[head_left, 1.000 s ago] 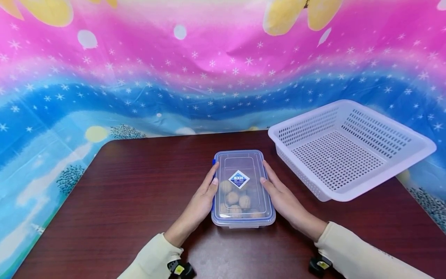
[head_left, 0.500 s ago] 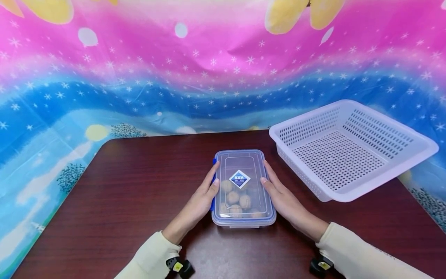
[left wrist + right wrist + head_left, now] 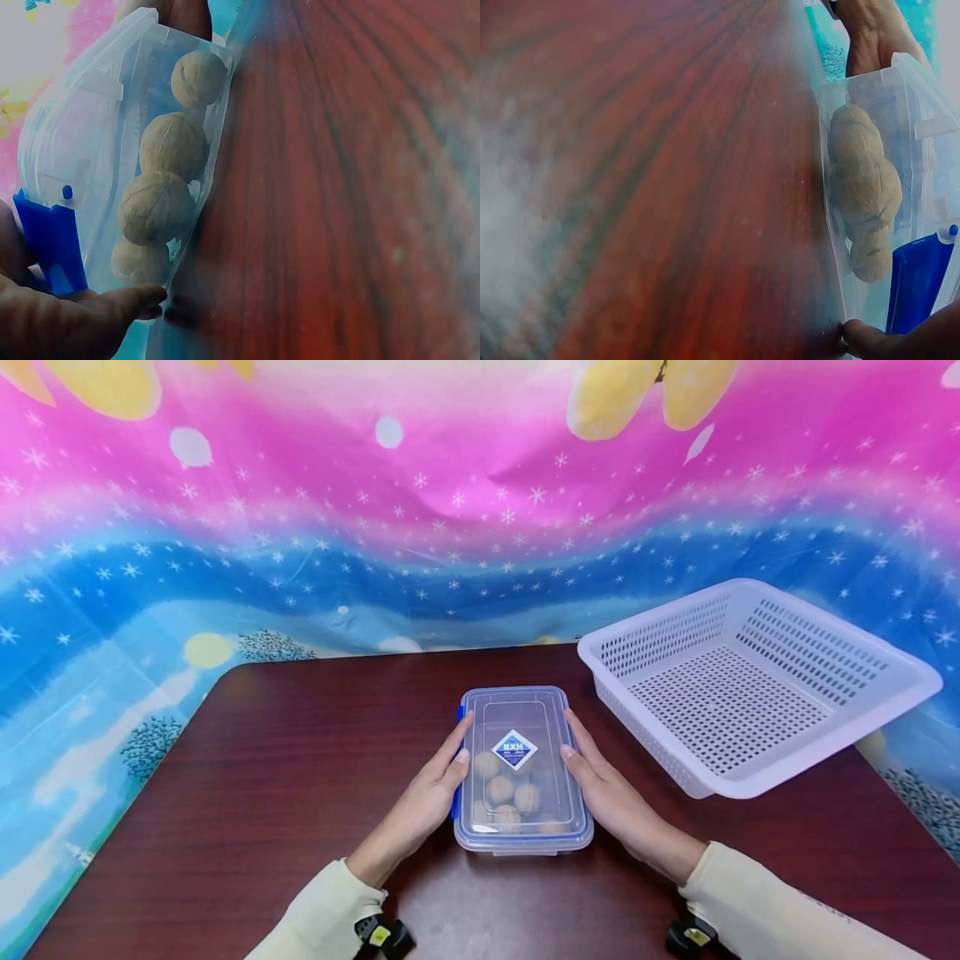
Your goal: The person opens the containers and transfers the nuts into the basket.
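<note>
A clear plastic food container with a closed lid, blue seal and diamond-shaped BXH sticker is at the middle of the table. Several walnuts show through its wall, gathered toward the near end. My left hand holds the left long side, thumb at the lid's edge, beside a blue latch. On the opposite side my right hand holds the container the same way. A fingertip reaches the container's lower edge in the right wrist view, near another blue latch.
A white perforated plastic basket stands at the right of the dark red-brown wooden table, its right part reaching past the table's edge. Behind the table hangs a pink and blue patterned cloth.
Both hands keep their hold on the container, which stays in place. The whole head view shifts only very slightly.
</note>
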`<state>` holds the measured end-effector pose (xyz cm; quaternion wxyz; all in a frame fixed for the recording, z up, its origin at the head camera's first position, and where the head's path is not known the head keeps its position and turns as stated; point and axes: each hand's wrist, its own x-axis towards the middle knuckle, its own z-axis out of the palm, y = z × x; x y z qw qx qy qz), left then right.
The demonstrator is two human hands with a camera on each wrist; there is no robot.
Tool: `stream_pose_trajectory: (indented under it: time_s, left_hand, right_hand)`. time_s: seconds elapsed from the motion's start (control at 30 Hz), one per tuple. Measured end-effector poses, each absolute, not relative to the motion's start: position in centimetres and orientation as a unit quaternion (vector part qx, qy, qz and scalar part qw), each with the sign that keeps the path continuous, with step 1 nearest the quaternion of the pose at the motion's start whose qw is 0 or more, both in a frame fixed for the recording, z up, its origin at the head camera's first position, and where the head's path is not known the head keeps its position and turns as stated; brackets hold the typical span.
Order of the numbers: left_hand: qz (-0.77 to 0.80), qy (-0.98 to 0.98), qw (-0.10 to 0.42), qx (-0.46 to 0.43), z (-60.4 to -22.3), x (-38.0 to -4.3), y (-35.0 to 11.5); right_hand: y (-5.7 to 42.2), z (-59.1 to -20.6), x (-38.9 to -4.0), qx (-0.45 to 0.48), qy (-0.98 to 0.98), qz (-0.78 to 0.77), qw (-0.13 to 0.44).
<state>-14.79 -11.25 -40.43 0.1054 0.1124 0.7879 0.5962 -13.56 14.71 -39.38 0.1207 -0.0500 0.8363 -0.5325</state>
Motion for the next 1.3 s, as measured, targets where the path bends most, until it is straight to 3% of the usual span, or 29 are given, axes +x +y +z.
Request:
stream_pose_trajectory:
  time_s: [1.3]
  left_hand:
    - [0.538,0.835,0.092,0.075,-40.11,-15.20,-12.28]
  right_hand:
    - [15.07,-38.97,-13.60,-0.044,0.841,-0.529,0.106]
